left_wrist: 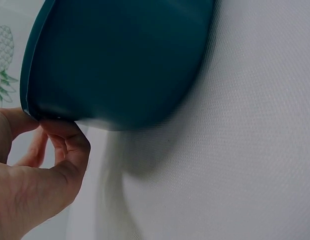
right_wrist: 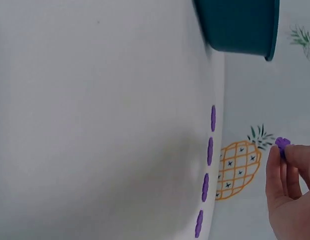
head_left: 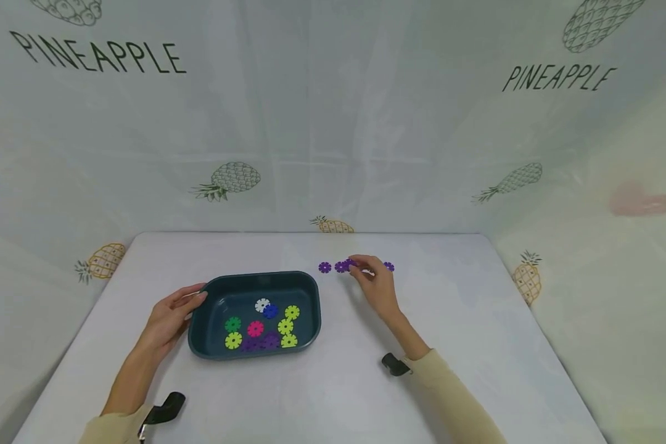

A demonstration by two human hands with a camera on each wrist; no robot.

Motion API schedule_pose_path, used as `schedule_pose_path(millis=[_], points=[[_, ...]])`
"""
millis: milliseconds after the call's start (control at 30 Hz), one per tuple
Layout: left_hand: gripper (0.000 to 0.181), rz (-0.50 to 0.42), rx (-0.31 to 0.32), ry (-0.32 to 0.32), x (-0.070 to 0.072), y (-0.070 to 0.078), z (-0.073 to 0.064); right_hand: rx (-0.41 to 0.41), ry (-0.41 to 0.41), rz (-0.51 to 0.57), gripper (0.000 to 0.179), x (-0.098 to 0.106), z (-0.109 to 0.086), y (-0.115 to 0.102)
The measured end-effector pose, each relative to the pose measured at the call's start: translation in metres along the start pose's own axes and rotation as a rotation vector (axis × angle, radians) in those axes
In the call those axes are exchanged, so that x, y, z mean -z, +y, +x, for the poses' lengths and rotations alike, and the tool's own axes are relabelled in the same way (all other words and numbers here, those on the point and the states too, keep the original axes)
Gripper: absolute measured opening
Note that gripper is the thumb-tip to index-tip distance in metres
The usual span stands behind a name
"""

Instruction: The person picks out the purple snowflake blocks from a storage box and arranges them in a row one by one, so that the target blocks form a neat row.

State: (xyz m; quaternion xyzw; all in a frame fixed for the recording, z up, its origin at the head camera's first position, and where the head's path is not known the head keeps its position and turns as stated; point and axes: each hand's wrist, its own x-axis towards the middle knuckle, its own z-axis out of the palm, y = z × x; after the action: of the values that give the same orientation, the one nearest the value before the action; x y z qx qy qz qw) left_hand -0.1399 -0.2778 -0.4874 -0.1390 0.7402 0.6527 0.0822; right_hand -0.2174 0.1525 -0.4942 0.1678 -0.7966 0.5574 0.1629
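Note:
My left hand (head_left: 163,324) grips the left rim of a dark teal plastic tray (head_left: 258,276), with its thumb and fingers on the edge in the left wrist view. Inside the tray lie notched snowflake-like discs: a white disc (head_left: 262,305), a blue disc (head_left: 271,311), a pink disc (head_left: 255,328), a green disc (head_left: 233,324), several yellow-green ones and some purple ones. Between thumb and fingertips my right hand (head_left: 378,288) pinches a purple disc (right_wrist: 282,143), raised above the table. Several purple discs (head_left: 324,267) form a row behind it, partly hidden by the hand in the head view.
The white table (head_left: 466,345) runs back to a hanging curtain (head_left: 333,123) printed with pineapples. The row of discs lies near the table's far edge, to the right of the tray. Black wrist mounts (head_left: 395,364) sit at both cuffs.

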Motion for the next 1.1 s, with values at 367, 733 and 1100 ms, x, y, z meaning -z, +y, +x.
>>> schedule_pose_path(millis=[367,733,1100], points=[[0.069,-0.003,0.003,0.003,-0.001,0.001,-0.001,-0.134,0.063,-0.049,0.024,0.031,0.001,0.012],[0.064,-0.015,0.006,0.006,0.0,0.0,-0.001,-0.303,0.117,-0.04,0.029,0.061,0.0,0.026],[0.059,-0.033,0.011,0.008,-0.001,-0.001,0.001,-0.479,0.156,-0.075,0.03,0.083,-0.001,0.037]])
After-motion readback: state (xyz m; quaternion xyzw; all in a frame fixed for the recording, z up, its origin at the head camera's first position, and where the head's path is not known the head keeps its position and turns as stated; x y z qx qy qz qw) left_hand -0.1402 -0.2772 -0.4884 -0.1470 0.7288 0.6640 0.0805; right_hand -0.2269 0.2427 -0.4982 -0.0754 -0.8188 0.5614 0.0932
